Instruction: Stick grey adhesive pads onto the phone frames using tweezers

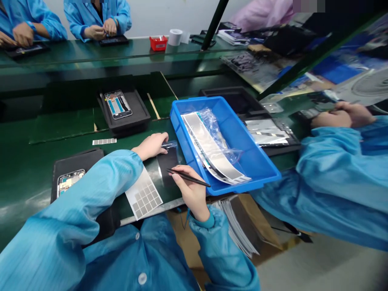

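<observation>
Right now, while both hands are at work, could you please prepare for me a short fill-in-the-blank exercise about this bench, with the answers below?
1. The right hand holds a pair of black ____.
2. The large plastic tray beside that hand is ____ in colour.
3. The small bin next to the white roll is ____.
4. The workbench under the short strip of squares is dark ____.

Missing words: tweezers; blue; red; green.
</observation>
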The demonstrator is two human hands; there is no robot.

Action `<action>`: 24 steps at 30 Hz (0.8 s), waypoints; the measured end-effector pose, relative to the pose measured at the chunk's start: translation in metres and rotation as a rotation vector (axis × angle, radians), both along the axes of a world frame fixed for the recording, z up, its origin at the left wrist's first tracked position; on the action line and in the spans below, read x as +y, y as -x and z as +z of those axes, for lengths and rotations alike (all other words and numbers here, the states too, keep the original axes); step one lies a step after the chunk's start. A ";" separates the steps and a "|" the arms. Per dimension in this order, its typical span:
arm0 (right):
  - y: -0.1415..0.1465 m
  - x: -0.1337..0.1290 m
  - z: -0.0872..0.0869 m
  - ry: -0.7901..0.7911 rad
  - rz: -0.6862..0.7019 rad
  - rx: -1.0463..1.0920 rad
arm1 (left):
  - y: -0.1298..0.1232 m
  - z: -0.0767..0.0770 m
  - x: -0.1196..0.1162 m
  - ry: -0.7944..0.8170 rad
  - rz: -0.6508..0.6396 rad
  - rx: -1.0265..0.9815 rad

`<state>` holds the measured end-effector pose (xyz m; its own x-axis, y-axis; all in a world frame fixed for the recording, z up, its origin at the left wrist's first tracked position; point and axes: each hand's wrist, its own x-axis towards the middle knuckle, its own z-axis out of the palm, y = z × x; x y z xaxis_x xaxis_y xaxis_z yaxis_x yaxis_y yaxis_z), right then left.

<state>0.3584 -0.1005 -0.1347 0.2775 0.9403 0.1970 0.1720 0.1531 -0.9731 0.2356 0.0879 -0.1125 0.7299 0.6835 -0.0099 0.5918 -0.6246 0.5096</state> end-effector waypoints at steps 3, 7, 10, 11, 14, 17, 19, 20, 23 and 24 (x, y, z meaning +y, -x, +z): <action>0.001 0.005 -0.001 -0.004 -0.019 0.046 | 0.009 0.004 -0.004 0.005 -0.014 -0.036; 0.002 0.015 0.003 -0.135 -0.083 0.102 | 0.026 0.021 -0.017 -0.008 -0.031 -0.090; 0.004 0.025 0.008 -0.262 -0.131 0.123 | 0.040 0.034 -0.031 -0.005 -0.020 -0.147; 0.005 0.028 0.010 -0.287 -0.141 0.115 | 0.044 0.037 -0.035 0.003 -0.009 -0.168; 0.005 0.036 0.015 -0.320 -0.136 0.052 | 0.052 0.041 -0.047 0.023 0.016 -0.206; 0.005 0.041 0.018 -0.343 -0.114 -0.026 | 0.055 0.038 -0.055 0.001 0.007 -0.224; 0.005 0.042 0.020 -0.354 -0.102 -0.055 | 0.056 0.036 -0.058 -0.033 -0.002 -0.233; 0.005 0.042 0.020 -0.356 -0.092 -0.063 | 0.056 0.035 -0.059 -0.050 -0.007 -0.235; 0.004 0.043 0.021 -0.347 -0.060 -0.085 | 0.057 0.033 -0.061 -0.081 -0.011 -0.244; 0.003 0.043 0.021 -0.339 -0.056 -0.093 | 0.058 0.033 -0.061 -0.086 -0.010 -0.250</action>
<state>0.3550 -0.0573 -0.1140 0.2927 0.8008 0.5225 0.2748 0.4530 -0.8481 0.1781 0.0266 -0.0798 0.7089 0.6670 0.2293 0.4483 -0.6770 0.5837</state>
